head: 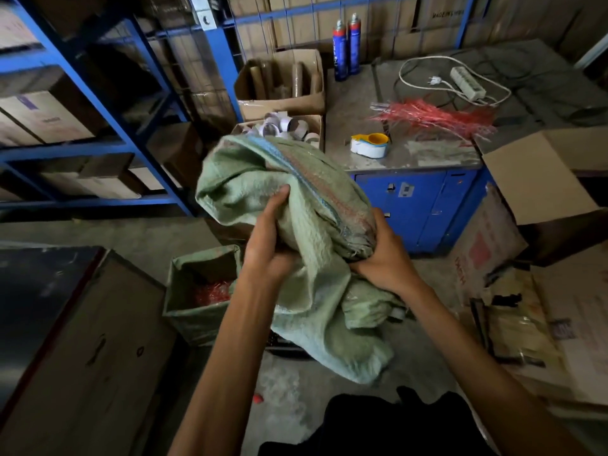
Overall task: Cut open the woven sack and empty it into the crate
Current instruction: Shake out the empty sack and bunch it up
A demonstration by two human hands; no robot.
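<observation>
Both forearms reach forward. Left grip has its fingers curled into a fold of the green woven sack. Right grip is closed round the sack's bunched, striped end. The sack is crumpled and held up in the air, its loose end drooping over a dark crate on the floor, mostly hidden. Left of it is a sack-lined box of red strands. Beyond, the worktop carries a tape dispenser, a power strip and spray cans.

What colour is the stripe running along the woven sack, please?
Blue and red, on a pale green woven sack; the stripe shows in the head view.
</observation>
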